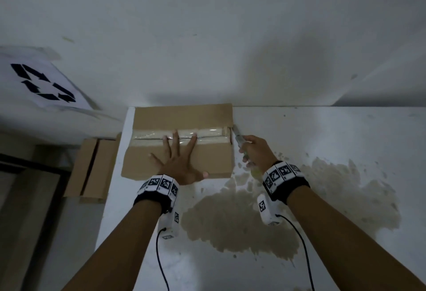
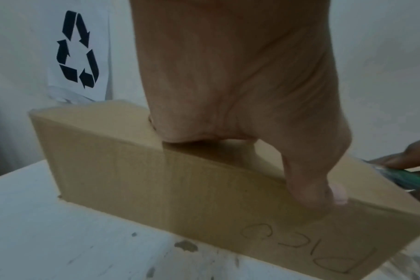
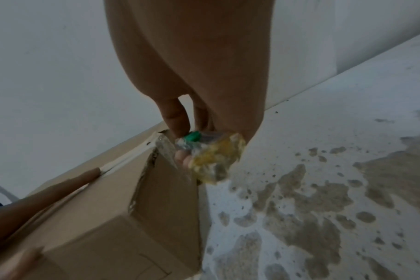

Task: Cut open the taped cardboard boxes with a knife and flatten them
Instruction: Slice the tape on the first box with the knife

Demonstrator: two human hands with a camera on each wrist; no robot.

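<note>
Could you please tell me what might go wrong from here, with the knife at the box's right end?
1. The left hand presses flat on the brown taped cardboard box, fingers across the tape seam; a blade running along it could reach them.
2. The box sits at the white table's left edge and might slide off.
3. The right hand grips the green-handled knife at the corner; it may slip.

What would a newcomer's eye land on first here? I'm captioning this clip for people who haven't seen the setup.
First, the taped cardboard box at the table's far left corner, with the left hand spread flat on top. Next, the right hand gripping a knife whose blade meets the box's right end. Then the large brown stain across the white table.
</note>
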